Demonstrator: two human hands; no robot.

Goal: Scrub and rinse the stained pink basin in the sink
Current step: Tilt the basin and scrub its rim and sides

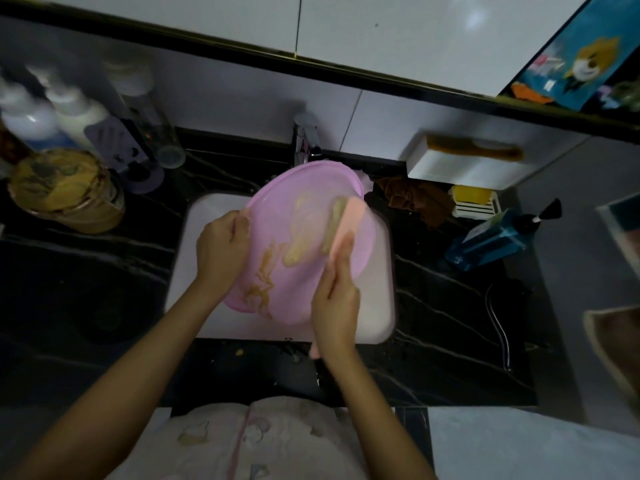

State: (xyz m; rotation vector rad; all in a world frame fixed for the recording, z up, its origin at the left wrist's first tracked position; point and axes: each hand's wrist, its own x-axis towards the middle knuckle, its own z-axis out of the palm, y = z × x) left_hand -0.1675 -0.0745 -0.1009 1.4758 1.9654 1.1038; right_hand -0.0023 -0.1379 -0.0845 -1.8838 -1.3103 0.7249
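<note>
Left hand [221, 245] is gripping the tilted basin [311, 183]; right hand [335, 301] is clasping a brush [349, 218] pointing away, stains [265, 284] lying just left of it.

Dim lighting. Black, white-veined marble countertop [86, 271] spans mid-frame; pale grey wall tiles [242, 95] rise behind it; a dark, gold-edged trim strip [242, 51] crosses the top beneath white panels [381, 26].

Tilted basin [306, 183] fills most of the sink [378, 306]; faucet [306, 136] crowds its far rim.
</note>
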